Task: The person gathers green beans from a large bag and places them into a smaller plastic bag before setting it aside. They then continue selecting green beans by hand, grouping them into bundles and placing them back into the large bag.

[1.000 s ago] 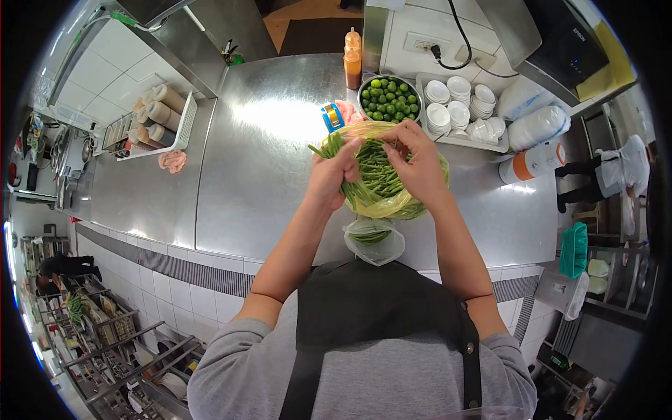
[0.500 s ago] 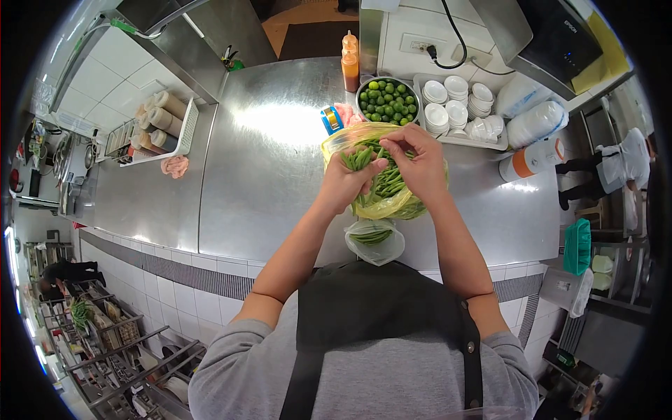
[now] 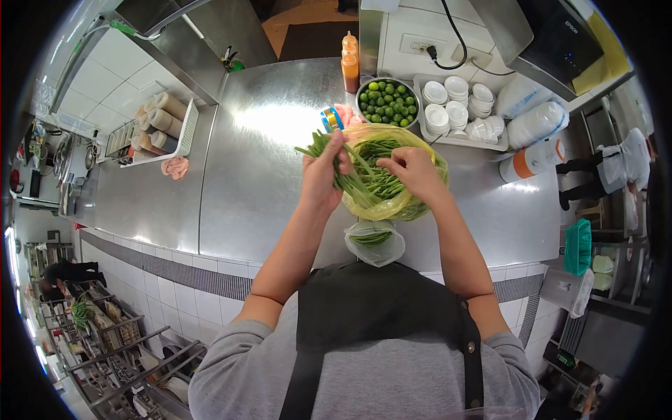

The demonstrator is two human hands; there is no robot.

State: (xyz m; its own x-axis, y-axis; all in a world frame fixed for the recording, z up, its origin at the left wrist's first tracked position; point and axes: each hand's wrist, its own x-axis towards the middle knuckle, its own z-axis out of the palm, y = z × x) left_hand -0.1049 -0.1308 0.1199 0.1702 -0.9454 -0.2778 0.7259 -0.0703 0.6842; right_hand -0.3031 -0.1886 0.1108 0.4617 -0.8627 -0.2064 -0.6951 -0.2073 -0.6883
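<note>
A bunch of green beans [image 3: 356, 183] is in my left hand [image 3: 323, 175], its fingers wrapped round it, left of the yellow plastic bag [image 3: 402, 208]. The bag stands wide open on the steel counter, with many loose green beans [image 3: 381, 164] inside. Over the bag's right side is my right hand [image 3: 414, 170], thumb and fingertips pinched together; what they hold, if anything, is too small to name. Between the yellow bag and my apron lies a small clear bag [image 3: 383, 252] with more beans in it.
Behind the yellow bag are a bowl of limes [image 3: 387, 103], sauce bottles [image 3: 350, 64] and a blue tape roll [image 3: 331, 120]. A tray [image 3: 474, 142] holds stacked white cups. At the left sits a white basket [image 3: 187, 129] of bottles. A person [image 3: 612, 168] stands far right.
My left hand has moved left and turned, carrying its bunch of beans away from the bag's middle. My right hand has shifted slightly down, apart from the left, uncovering more beans.
</note>
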